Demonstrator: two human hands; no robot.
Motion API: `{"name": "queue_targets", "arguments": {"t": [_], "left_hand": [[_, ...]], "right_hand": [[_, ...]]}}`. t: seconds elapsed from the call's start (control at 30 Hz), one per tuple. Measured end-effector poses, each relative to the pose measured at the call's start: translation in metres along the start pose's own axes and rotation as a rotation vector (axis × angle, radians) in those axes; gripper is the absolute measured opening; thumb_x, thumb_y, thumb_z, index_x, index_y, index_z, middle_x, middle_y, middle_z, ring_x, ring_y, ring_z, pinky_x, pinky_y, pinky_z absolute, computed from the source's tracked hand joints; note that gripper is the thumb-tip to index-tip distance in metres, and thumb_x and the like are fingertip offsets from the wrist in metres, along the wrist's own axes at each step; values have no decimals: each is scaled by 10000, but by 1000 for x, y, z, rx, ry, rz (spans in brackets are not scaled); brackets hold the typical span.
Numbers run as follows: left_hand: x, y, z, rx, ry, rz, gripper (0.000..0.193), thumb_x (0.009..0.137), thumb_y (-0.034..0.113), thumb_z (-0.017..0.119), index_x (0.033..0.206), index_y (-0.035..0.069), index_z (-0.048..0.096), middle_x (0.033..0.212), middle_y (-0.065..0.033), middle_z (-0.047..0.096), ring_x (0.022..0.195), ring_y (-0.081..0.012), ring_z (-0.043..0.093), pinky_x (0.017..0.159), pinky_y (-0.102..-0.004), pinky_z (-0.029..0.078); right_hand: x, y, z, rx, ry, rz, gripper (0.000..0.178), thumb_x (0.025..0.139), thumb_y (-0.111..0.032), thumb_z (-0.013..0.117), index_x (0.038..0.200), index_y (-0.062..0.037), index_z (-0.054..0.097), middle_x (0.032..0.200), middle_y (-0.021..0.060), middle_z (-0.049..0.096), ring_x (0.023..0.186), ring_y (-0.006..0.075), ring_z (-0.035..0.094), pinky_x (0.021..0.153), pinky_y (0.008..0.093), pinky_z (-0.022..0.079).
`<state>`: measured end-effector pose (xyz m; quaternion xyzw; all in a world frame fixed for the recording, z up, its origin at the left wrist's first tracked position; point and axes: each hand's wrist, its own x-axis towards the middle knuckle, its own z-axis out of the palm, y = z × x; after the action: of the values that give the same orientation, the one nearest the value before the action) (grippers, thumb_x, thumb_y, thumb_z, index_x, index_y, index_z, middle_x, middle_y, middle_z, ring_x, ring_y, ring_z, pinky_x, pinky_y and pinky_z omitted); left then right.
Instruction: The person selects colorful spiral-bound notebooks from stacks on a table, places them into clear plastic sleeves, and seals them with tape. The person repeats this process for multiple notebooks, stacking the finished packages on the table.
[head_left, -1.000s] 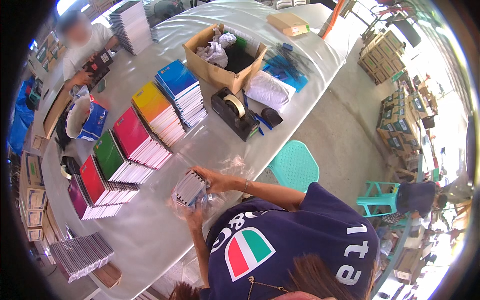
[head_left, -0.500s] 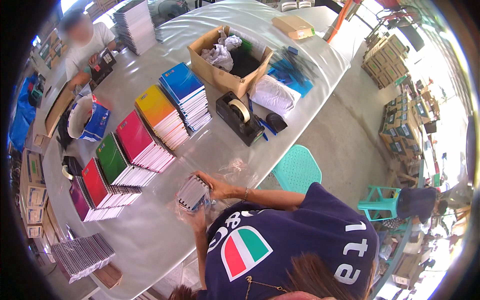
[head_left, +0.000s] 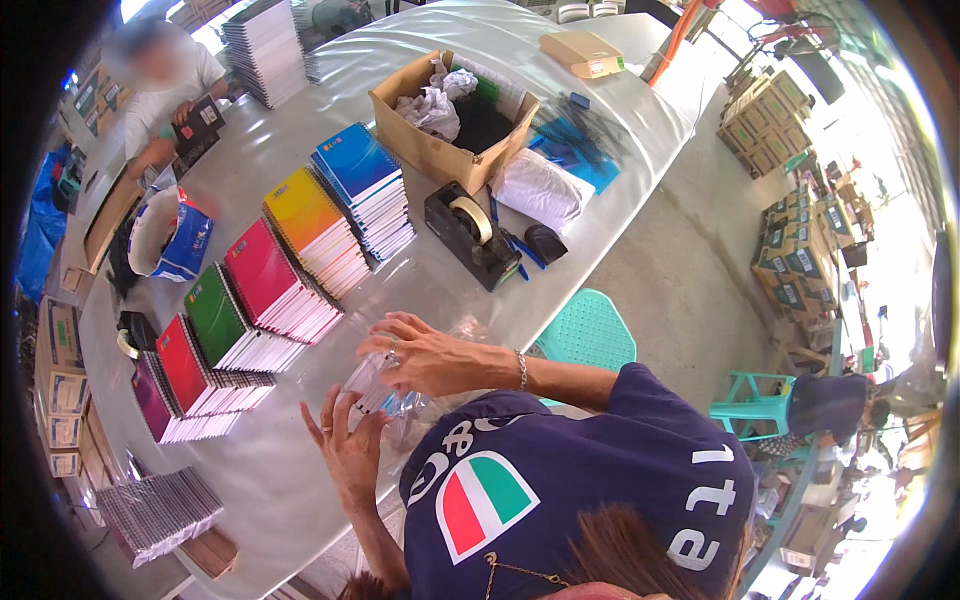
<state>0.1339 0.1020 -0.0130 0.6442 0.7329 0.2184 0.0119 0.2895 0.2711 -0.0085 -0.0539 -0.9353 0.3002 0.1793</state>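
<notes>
A small stack of spiral notebooks [head_left: 370, 384] in clear plastic wrap lies on the table in front of me. Over its far right side my right hand [head_left: 435, 358] reaches with bent fingers, gripping the wrapped stack. My left hand [head_left: 348, 445] is at the near left end, fingers spread and thumb close to the wrap; whether it pinches the film is hard to see. Loose clear plastic [head_left: 415, 405] bunches beneath my right wrist. My hands cover much of the stack.
Spiral notebook stacks in purple, red, green, pink [head_left: 265, 262], yellow and blue [head_left: 355, 165] stand beyond my hands. A tape dispenser [head_left: 470, 235], an open carton [head_left: 455, 160] and a plastic-wrapped notebook pile [head_left: 160, 510] share the table. Across it, a person [head_left: 165, 100] handles a dark item.
Both hands have shifted from holding the stack up to working over it, lower at the table. The right hand moved onto its top; the left hand's fingers spread. The person opposite moved the dark item slightly.
</notes>
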Motion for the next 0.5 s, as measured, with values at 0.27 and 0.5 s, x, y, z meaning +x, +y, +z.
{"name": "queue_targets", "arguments": {"t": [0.27, 0.5], "left_hand": [[5, 17, -18, -38, -9, 3, 147, 740, 246, 753, 837, 138, 729, 1131, -15, 580, 1273, -235, 455, 1185, -559, 150], [5, 12, -7, 75, -58, -26, 370, 666, 310, 808, 964, 139, 670, 1238, -47, 517, 1308, -288, 418, 1178, -566, 141]], "right_hand": [[3, -13, -14, -38, -24, 17, 147, 748, -197, 752, 869, -116, 731, 1390, 123, 429, 1368, 345, 282, 1141, 554, 193], [0, 1, -7, -291, 22, -4, 82, 788, -185, 714, 840, -123, 722, 1319, 136, 473, 1321, 342, 347, 1123, 571, 212]]}}
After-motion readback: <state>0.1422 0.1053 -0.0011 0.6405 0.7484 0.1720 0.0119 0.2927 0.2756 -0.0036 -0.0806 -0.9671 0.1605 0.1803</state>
